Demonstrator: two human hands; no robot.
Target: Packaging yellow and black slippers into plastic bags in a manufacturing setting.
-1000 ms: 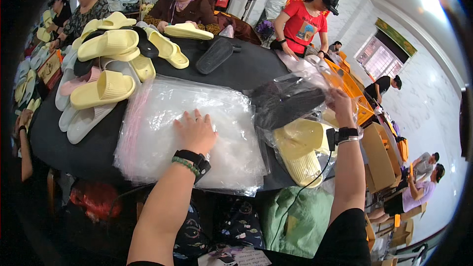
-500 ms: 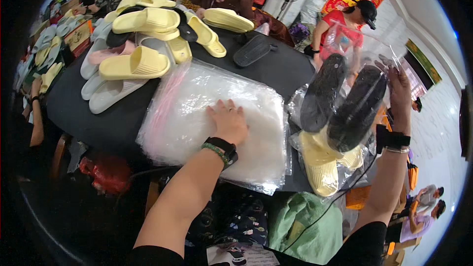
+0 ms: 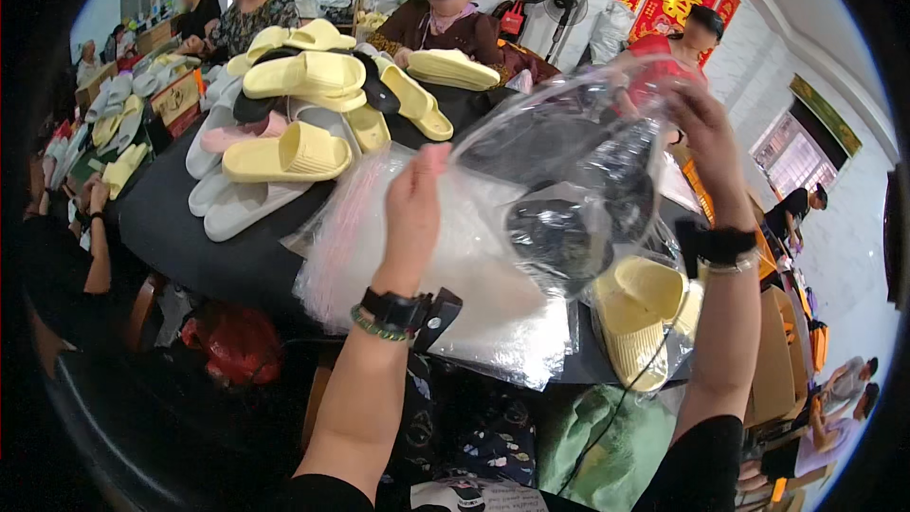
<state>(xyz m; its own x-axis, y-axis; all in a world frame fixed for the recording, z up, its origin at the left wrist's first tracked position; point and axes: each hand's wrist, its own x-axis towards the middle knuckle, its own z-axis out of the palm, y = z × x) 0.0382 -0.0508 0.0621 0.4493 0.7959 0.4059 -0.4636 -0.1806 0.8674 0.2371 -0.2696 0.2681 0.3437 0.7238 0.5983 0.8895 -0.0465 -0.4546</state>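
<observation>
A clear plastic bag (image 3: 502, 133) with black slippers (image 3: 559, 237) inside hangs tilted over the right part of the table. My right hand (image 3: 706, 137) grips its upper right edge, fingers closed and a little blurred. At the bag's upper left corner, my left hand (image 3: 414, 213) is raised with its thumb and fingers pinched together at the edge. Beneath my left hand lies a flat stack of clear plastic bags (image 3: 370, 265) with pink edges. Bagged yellow slippers (image 3: 635, 308) rest at the table's right front, partly behind the hanging bag.
Loose yellow, grey, pink and black slippers (image 3: 289, 156) are piled on the black table (image 3: 180, 228) at the left. A green sack (image 3: 597, 436) is below the front edge, a red bag (image 3: 232, 341) at lower left. A dark cord (image 3: 616, 417) runs near my right arm. Several people sit around.
My left hand has lifted off the bag stack to the bag's left corner. My right hand has moved left, tilting the bag of black slippers over the stack.
</observation>
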